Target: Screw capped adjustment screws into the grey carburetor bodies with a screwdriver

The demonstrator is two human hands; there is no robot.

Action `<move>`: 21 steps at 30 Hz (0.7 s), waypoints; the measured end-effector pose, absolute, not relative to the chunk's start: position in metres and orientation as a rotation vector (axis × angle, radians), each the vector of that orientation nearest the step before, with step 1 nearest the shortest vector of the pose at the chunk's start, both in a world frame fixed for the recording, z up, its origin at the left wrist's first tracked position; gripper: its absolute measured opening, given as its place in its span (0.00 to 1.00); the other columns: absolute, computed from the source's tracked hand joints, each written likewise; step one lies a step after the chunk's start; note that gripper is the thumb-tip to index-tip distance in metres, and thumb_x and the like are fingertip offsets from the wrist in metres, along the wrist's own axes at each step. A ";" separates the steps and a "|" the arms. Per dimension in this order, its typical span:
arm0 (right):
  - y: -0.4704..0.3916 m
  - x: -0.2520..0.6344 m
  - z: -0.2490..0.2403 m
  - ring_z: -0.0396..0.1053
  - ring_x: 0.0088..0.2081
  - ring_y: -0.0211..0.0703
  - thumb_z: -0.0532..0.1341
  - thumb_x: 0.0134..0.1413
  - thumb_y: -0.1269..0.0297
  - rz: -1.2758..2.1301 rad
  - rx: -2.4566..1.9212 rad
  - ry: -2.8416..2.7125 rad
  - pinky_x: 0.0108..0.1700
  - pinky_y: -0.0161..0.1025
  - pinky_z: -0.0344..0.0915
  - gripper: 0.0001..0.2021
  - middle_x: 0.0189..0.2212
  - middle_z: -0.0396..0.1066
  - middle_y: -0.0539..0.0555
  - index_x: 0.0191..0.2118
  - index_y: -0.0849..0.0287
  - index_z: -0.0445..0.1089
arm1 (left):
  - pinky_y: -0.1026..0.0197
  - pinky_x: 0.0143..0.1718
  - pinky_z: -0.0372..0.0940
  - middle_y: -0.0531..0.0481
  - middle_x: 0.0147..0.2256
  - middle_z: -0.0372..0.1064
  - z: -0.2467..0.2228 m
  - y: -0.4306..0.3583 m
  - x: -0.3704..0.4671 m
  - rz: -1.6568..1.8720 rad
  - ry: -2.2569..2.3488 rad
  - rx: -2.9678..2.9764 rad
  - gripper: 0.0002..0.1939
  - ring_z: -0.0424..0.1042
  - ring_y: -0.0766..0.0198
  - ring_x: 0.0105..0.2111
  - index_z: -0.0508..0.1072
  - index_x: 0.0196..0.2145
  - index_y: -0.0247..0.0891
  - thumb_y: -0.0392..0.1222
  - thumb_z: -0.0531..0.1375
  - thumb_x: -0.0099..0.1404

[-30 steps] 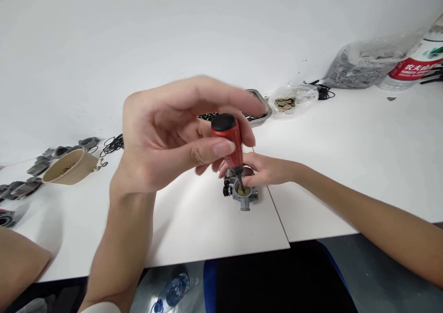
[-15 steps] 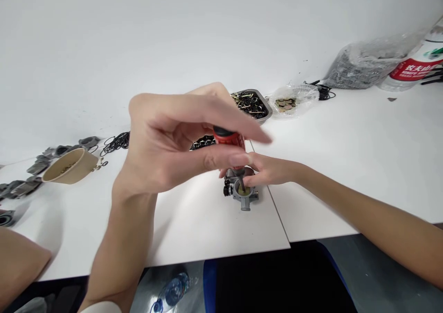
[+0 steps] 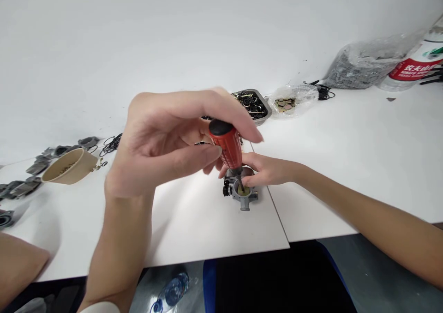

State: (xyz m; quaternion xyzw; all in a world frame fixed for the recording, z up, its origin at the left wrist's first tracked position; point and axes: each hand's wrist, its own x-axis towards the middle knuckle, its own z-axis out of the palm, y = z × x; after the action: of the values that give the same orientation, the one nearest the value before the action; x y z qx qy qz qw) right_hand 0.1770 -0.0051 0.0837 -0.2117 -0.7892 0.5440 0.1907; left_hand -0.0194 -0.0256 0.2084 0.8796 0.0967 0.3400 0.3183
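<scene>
A red screwdriver with a black cap leans slightly, its shaft tip inside the round opening of a grey metal carburetor-like part. Around its handle, my left hand is loosely curled, thumb tip against the red side and index finger arched beyond the cap. My right hand grips the metal part from behind and the right, its fingers partly hidden. A yellowish disc shows inside the opening. The part rests on the white table, with black knobs on its left side.
Behind stand a metal tray of small parts, a bag of brass pieces, a large grey-filled bag and a big bottle. Leftward are a beige bowl, grey castings and another person's arm.
The fingers of my left hand have shifted on the screwdriver, the thumb drawing back left. The handle now tilts more to the left and shows more fully. My right hand and the metal part stay put.
</scene>
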 end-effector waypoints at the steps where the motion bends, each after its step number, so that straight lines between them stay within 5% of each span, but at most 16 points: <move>1: -0.005 0.177 0.084 0.66 0.41 0.41 0.58 0.52 0.74 1.526 -0.613 -2.218 0.45 0.42 0.65 0.20 0.51 0.65 0.59 0.52 0.60 0.68 | 0.59 0.24 0.71 0.47 0.33 0.75 0.208 -0.026 -0.019 0.910 0.225 2.326 0.11 0.77 0.55 0.33 0.80 0.42 0.41 0.34 0.65 0.61; 8: -0.005 0.178 0.081 0.66 0.46 0.45 0.60 0.51 0.74 1.545 -0.567 -2.190 0.47 0.42 0.65 0.20 0.49 0.66 0.58 0.51 0.58 0.69 | 0.63 0.21 0.70 0.46 0.39 0.75 0.208 -0.027 -0.020 0.916 0.187 2.348 0.18 0.77 0.58 0.32 0.76 0.50 0.35 0.27 0.60 0.63; 12: -0.005 0.178 0.081 0.67 0.41 0.42 0.58 0.52 0.74 1.570 -0.609 -2.192 0.44 0.42 0.66 0.20 0.46 0.67 0.57 0.52 0.59 0.68 | 0.61 0.25 0.73 0.52 0.36 0.74 0.207 -0.024 -0.021 0.948 0.180 2.360 0.14 0.77 0.58 0.33 0.78 0.45 0.38 0.32 0.65 0.60; 16: -0.005 0.177 0.081 0.65 0.40 0.40 0.59 0.51 0.73 1.588 -0.592 -2.197 0.43 0.41 0.65 0.20 0.50 0.64 0.58 0.52 0.59 0.68 | 0.67 0.18 0.67 0.47 0.38 0.75 0.206 -0.023 -0.023 0.900 0.221 2.233 0.16 0.78 0.57 0.33 0.75 0.50 0.31 0.27 0.61 0.64; 21: -0.004 0.177 0.079 0.66 0.43 0.43 0.60 0.51 0.73 1.544 -0.597 -2.200 0.44 0.41 0.65 0.17 0.47 0.66 0.57 0.49 0.59 0.69 | 0.57 0.35 0.75 0.50 0.33 0.75 0.208 -0.026 -0.023 0.868 0.190 2.232 0.07 0.74 0.58 0.40 0.78 0.38 0.32 0.27 0.64 0.62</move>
State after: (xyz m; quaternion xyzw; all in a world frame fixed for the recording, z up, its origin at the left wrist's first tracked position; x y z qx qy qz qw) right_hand 0.1772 -0.0038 0.0790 -0.2127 -0.7841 0.5502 0.1931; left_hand -0.0231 -0.0255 0.2083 0.8663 0.0737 0.3368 0.3614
